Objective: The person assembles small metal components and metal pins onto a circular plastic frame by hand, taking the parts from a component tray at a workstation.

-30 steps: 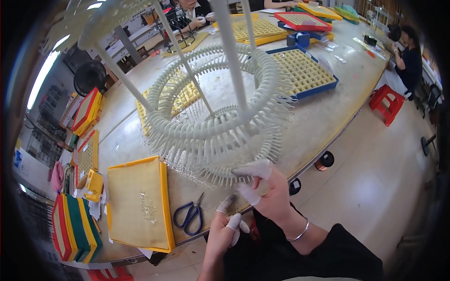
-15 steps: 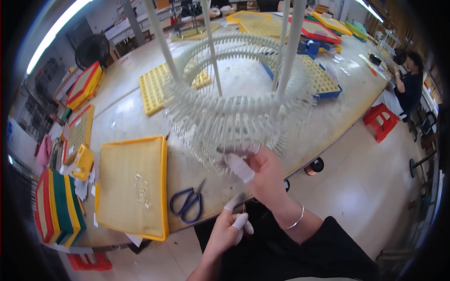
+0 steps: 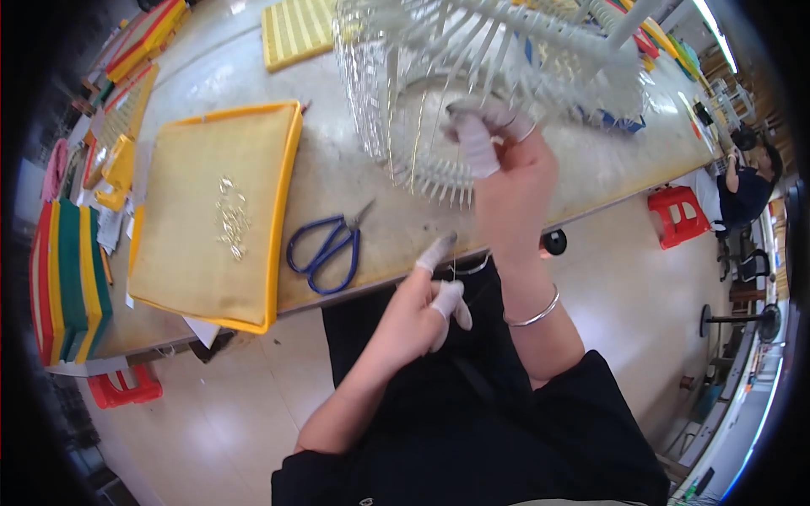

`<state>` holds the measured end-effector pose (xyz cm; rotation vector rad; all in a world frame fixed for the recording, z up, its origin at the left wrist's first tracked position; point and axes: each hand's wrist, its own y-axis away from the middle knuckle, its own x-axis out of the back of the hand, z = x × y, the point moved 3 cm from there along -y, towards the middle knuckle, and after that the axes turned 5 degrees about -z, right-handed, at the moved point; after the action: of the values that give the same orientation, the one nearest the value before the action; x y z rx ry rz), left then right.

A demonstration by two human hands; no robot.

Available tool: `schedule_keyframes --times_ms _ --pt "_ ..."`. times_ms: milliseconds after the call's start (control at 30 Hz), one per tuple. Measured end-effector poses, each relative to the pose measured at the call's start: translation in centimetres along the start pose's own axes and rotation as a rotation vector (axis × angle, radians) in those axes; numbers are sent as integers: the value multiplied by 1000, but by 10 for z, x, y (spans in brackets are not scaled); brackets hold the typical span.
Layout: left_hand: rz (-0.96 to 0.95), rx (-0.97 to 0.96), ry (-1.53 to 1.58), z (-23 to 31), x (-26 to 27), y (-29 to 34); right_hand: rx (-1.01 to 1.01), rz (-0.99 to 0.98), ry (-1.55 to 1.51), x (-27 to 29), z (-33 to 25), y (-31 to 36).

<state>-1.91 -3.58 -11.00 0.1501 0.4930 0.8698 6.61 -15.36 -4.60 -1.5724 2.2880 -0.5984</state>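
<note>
My left hand point(image 3: 413, 316), with white covers on several fingers, is low in front of the table edge. Its other fingers are curled, and a fine thread point(image 3: 454, 263) runs between the raised index fingertip and the fingers below. My right hand point(image 3: 516, 177), wearing similar covers and a silver bangle, is raised at the white ring-shaped rack point(image 3: 498, 63). Its thumb and fingers are pinched together; whatever is between them is too small to make out. Thin shiny chains point(image 3: 419, 139) hang from the rack beside those fingertips.
Left of my hands lie blue-handled scissors point(image 3: 325, 253) and a yellow-rimmed tray point(image 3: 285, 190) with small gold-coloured pieces point(image 3: 232, 221). Stacked coloured trays point(image 3: 72, 282) stand at the far left. A red stool point(image 3: 677, 218) is on the floor at right, near a person point(image 3: 749, 187).
The view has tilted down, so the table things sit higher in the picture. My right hand is still at the rack with its fingers pinched, and my left hand still has the thread.
</note>
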Motion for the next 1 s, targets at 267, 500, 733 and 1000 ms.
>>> schedule_keyframes --times_ms 267,500,733,1000 --pt "64 0 28 9 10 -14 -141 -156 -48 7 -2 0" --pt "71 -30 110 8 2 -22 -128 -179 -34 11 0 -7" --pt "-3 25 121 2 -1 -2 -269 -242 55 16 -4 5" --pt "-214 186 120 -2 -15 35 -403 -401 -523 23 -34 6"
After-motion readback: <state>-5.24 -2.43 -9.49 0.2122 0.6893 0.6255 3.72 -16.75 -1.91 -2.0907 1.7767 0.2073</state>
